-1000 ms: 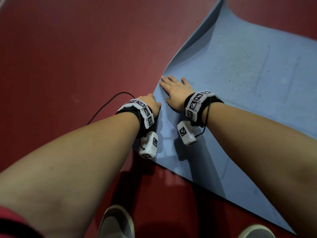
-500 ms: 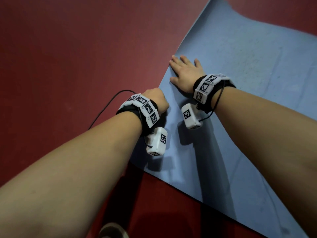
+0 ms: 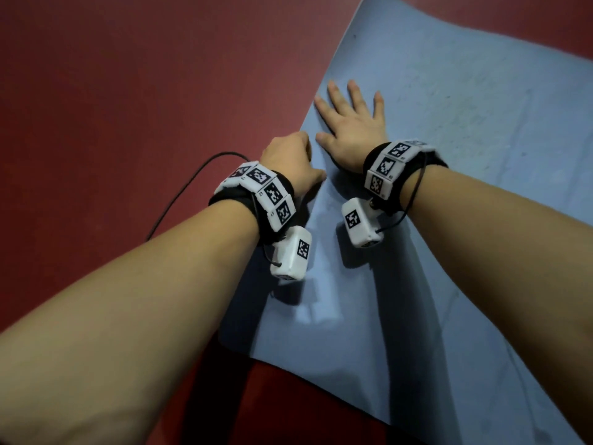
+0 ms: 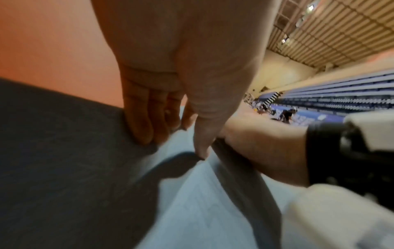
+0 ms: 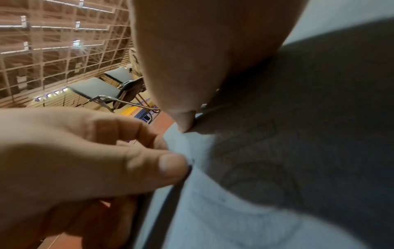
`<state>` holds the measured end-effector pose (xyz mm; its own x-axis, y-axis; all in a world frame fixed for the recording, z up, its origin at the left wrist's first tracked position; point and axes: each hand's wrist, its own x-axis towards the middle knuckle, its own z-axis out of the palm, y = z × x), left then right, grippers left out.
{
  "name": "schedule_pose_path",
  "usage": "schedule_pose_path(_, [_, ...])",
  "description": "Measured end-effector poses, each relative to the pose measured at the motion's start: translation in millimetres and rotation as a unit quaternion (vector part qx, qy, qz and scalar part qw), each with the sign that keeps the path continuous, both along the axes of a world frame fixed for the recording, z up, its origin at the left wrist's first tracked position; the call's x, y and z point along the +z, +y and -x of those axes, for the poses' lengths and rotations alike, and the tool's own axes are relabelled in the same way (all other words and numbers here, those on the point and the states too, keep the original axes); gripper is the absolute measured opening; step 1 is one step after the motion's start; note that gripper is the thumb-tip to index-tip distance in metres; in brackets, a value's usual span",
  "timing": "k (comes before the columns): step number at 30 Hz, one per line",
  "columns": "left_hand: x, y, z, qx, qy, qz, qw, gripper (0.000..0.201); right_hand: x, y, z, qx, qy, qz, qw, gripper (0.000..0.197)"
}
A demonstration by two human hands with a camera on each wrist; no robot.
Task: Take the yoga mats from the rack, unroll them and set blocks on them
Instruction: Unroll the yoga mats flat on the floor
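A red floor (image 3: 128,91) is filling the head view, and a blue yoga mat (image 3: 465,155) is lying unrolled across it, running away to the upper right, with its near corner pointing back between the person's forearms. The right hand (image 3: 353,123) is pressing down on the mat just inside its left edge, palm flat and fingers (image 3: 354,89) spread wide and straight, gripping nothing. The left hand (image 3: 290,159) is sitting right at that same edge, just beside the right hand; the wrist views are showing its fingers (image 4: 147,118) curled under the edge and its thumb on top, so it is pinching the mat's rim. A black cable (image 3: 179,194) is looping over the floor beside the left wrist. No blocks and no rack are appearing in any view. Judging from this, the unrolling step is nearly finished and the person is smoothing and squaring the mat against the floor. The next move likely calls for letting go of the edge once it is lying flat, checking that it is not curling back, then going to fetch blocks to set on the mat.
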<state>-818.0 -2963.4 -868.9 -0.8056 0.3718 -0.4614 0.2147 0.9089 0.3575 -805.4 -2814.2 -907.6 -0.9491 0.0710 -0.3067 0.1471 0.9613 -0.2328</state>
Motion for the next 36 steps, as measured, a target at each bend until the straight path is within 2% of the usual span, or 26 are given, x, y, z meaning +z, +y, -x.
schedule_pose_path(4, [3,16,10,-0.047,0.018,0.048,0.998,0.048,-3,-3,-1,-0.006,0.022,-0.002,1.0,0.061])
schedule_pose_path(9, [12,38,30,-0.081,-0.068,0.122,0.987,0.068,-1,-1,0,-0.019,0.021,0.022,0.999,0.06])
schedule_pose_path(15, [6,47,37,-0.081,-0.08,0.144,0.983,0.063,2,16,7,0.005,0.02,0.029,0.999,0.064])
schedule_pose_path(19, [3,44,35,-0.073,-0.076,0.15,0.983,0.07,5,43,41,0.001,0.006,0.011,1.0,0.073])
schedule_pose_path(25, [4,46,37,-0.067,-0.085,0.147,0.983,0.07,14,69,89,-0.001,-0.05,-0.012,0.999,0.088])
schedule_pose_path(27, [4,47,36,-0.063,-0.087,0.153,0.982,0.07,12,71,91,-0.018,-0.05,-0.013,0.999,0.093])
schedule_pose_path(33, [6,48,35,-0.032,-0.083,0.136,0.987,0.053,13,72,98,-0.03,-0.058,-0.006,0.998,0.102])
schedule_pose_path(36, [4,49,37,-0.041,-0.092,0.142,0.985,0.061,11,75,100,-0.032,-0.054,-0.006,0.998,0.103])
